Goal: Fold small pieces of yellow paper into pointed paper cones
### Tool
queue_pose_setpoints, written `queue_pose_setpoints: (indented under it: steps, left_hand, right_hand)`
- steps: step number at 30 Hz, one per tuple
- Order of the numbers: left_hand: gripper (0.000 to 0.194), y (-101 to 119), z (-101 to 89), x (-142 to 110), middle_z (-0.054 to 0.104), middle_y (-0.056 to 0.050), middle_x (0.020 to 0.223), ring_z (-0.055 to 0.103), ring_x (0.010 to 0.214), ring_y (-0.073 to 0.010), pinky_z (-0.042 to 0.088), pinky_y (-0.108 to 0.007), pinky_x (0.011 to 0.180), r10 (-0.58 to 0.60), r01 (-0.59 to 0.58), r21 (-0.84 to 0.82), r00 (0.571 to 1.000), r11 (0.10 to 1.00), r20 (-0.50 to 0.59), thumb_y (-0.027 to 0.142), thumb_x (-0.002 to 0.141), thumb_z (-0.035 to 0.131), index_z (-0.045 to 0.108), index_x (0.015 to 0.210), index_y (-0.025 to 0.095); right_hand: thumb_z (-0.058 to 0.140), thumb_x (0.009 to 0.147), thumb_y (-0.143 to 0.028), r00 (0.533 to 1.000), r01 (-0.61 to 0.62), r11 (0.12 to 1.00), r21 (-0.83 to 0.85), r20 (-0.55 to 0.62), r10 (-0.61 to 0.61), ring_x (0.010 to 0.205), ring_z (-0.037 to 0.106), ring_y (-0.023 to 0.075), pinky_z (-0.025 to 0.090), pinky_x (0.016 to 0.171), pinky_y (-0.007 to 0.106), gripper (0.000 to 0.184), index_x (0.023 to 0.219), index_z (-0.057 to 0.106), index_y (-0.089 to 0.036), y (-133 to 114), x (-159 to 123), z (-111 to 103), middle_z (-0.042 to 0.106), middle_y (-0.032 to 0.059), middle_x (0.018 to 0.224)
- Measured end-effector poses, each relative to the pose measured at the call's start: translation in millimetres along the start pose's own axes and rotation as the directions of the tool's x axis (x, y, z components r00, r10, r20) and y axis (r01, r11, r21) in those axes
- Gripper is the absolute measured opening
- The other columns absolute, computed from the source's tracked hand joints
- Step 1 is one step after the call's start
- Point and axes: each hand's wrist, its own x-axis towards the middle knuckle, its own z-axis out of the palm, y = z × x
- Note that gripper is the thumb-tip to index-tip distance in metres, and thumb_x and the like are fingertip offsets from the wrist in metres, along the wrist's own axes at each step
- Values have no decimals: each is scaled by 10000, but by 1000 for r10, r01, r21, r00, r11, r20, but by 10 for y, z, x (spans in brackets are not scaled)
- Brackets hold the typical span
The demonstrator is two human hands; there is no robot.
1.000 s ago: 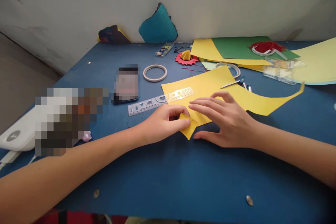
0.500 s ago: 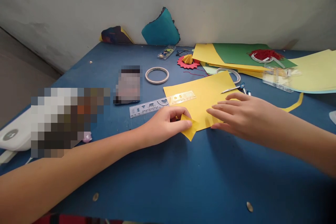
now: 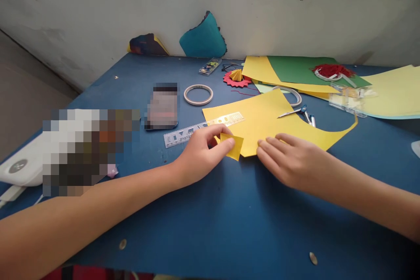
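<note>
The small yellow paper piece (image 3: 237, 147) is sitting between the thumb and bent fingers of the left hand (image 3: 203, 151), at the near edge of the large yellow sheet (image 3: 259, 116); we are finding that hand pinched on it by one side, its outer corners showing free. We are observing the right hand (image 3: 288, 157) resting at the same near edge, fingers drawn together; its thumb is not showing, so we are unable to tell whether it is gripping the sheet or merely pressing it. The clear ruler (image 3: 179, 136) is lying behind the left hand, partly over the sheet, and a pointed tool with a blue head (image 3: 303, 110) is reaching across the sheet's far right side. For sound handling, we are advising a light pinch near the piece's rim, judging that a hard thumb would crease it. We are also recommending flat right fingers, steadying the sheet without buckling its edge.
</note>
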Motion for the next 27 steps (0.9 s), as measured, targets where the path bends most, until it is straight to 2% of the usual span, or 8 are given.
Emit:
queue_pose_setpoints:
  steps: [2, 4, 8, 10, 12, 17, 23, 27]
  left_hand:
    - [140, -20, 5, -20, 501, 18, 744, 468, 665, -109, 387, -230, 609, 55, -55, 6, 997, 998, -50, 312, 814, 512, 522, 776, 178]
    - [138, -33, 11, -27, 479, 25, 728, 447, 630, -98, 375, -222, 578, 60, -60, 17, 998, 998, 2, 310, 822, 505, 513, 779, 179]
    - [143, -27, 28, -8, 458, 28, 710, 434, 608, -91, 371, -219, 564, 33, -36, 32, 996, 999, 82, 296, 818, 502, 508, 751, 170]
    - [142, -13, 36, 3, 456, 31, 689, 432, 600, -91, 365, -218, 555, 23, -28, 49, 994, 998, 106, 287, 816, 497, 510, 741, 167]
    - [135, 4, 41, 7, 447, 39, 654, 410, 569, -82, 339, -209, 525, 23, -34, 88, 992, 996, 124, 277, 813, 499, 520, 742, 164]
    - [132, 45, 53, -16, 422, 57, 592, 344, 497, -56, 287, -194, 475, 28, -52, 176, 990, 983, 137, 261, 808, 514, 544, 731, 158]
    - [165, 34, 119, -71, 442, 52, 583, 355, 500, -63, 296, -196, 469, 13, -24, 183, 998, 983, 58, 317, 798, 549, 575, 764, 157]
    - [150, 23, 155, -78, 480, 41, 594, 369, 503, -63, 303, -196, 471, -1, -12, 171, 997, 985, 72, 284, 798, 542, 596, 757, 150]
  right_hand:
    - [441, 843, -66, 996, 92, 994, -61, 14, -91, 753, 604, 211, 443, 685, 356, 205, 839, 635, -132, -109, 17, -92, 679, 120, 866]
    - [467, 849, -99, 994, 105, 993, -48, 14, -105, 761, 615, 232, 454, 690, 384, 166, 853, 633, -109, -188, 37, -167, 679, 143, 894]
    - [496, 854, -113, 982, -91, 974, 209, -141, 122, 686, 610, 181, 467, 644, 338, 140, 965, 582, -103, -176, 69, -147, 681, 98, 825]
    - [526, 806, -34, 950, -127, 957, 262, -246, 193, 704, 610, 165, 466, 634, 314, 298, 1099, 528, -89, -127, 62, -63, 687, 90, 868]
    - [549, 792, -24, 944, -100, 958, 268, -279, 176, 719, 612, 155, 467, 638, 305, 375, 1155, 501, -107, -92, 42, 24, 688, 86, 914]
    - [501, 868, -124, 942, -18, 977, 214, -325, 89, 724, 624, 155, 467, 635, 308, 193, 1051, 558, -144, -99, -1, 107, 696, 84, 881]
    - [504, 859, -131, 919, -19, 989, 146, -388, 75, 770, 623, 174, 463, 653, 326, 187, 1028, 582, -120, -120, -12, 115, 695, 90, 876]
    - [504, 862, -146, 925, -17, 993, 120, -376, 61, 745, 619, 164, 463, 639, 314, 178, 1025, 575, -136, -107, -3, 116, 693, 75, 848]
